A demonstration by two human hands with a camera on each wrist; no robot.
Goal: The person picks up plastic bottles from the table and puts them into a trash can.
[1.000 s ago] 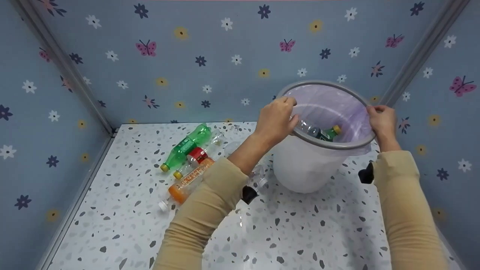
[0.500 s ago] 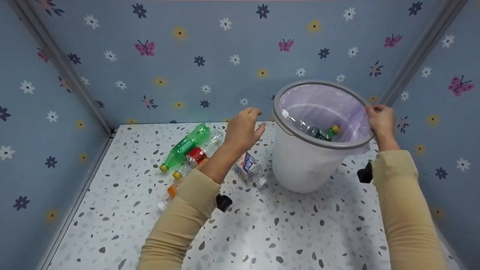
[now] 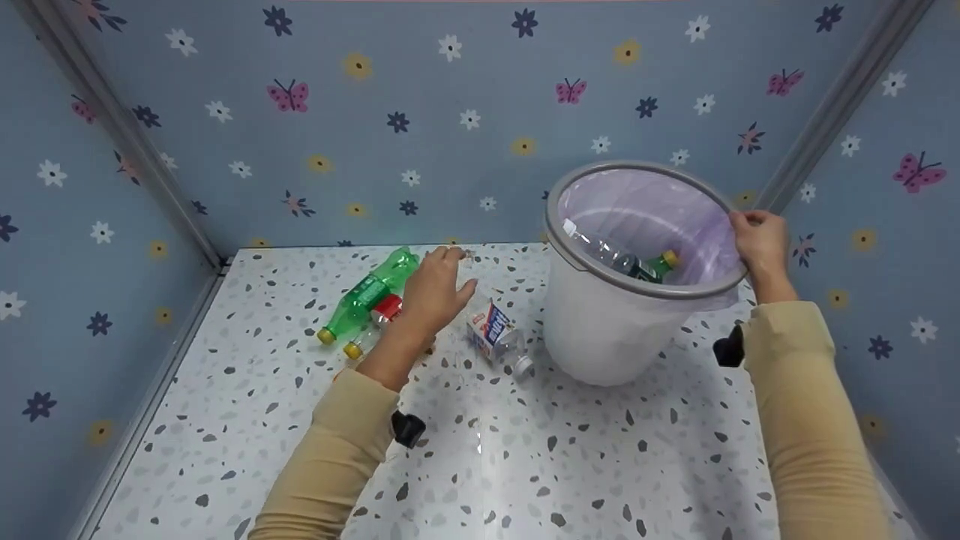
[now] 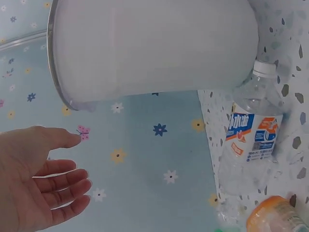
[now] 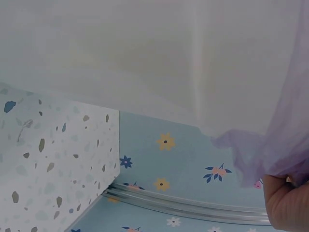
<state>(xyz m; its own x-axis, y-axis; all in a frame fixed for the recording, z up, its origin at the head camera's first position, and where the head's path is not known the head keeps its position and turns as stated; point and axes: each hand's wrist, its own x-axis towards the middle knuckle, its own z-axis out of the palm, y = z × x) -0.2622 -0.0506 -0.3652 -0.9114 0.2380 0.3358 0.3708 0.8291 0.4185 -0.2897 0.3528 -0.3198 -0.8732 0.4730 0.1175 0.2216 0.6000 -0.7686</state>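
My right hand (image 3: 762,241) grips the grey rim of a white trash can (image 3: 607,337) at its right side, together with the purple bag lining it. Inside the can lie a clear bottle and a green bottle with a yellow cap (image 3: 664,264). My left hand (image 3: 435,289) is raised over the bottles on the table, fingers loosely bent and holding nothing. Below it are a green bottle (image 3: 367,296) and a red-labelled clear bottle (image 3: 386,309). An orange bottle (image 4: 275,215) shows in the left wrist view. A clear bottle with a blue and orange label (image 3: 491,331) lies beside the can.
The speckled white table (image 3: 525,465) is bounded by flower-patterned blue walls (image 3: 465,90) at the back and sides. Grey metal strips (image 3: 135,142) run along the corners. The can stands near the back right.
My left hand has let go of the can's rim and moved left and down, over the bottles. The right hand stays on the rim.
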